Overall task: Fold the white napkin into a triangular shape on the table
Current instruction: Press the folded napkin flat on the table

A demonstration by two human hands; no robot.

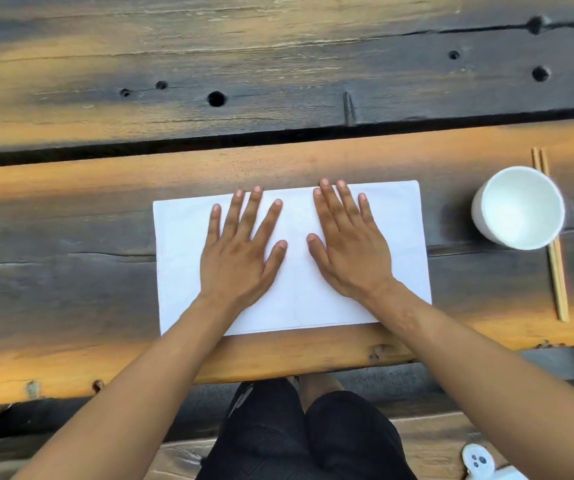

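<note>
Nearby, white cup [517,209] on chopsticks [558,282]; both hands flat, fingers spread, on napkin [181,271].

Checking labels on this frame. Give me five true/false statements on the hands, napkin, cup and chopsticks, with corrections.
1. Both hands lie flat on the napkin. True: left hand and right hand press it with straight fingers.
2. The napkin is already a triangle. False: it is a rectangle.
3. The cup stands right of the napkin. True.
4. The cup lies on the napkin. False: it sits apart on the table.
5. The right hand holds the chopsticks. False: they lie on the table by the cup.
</note>
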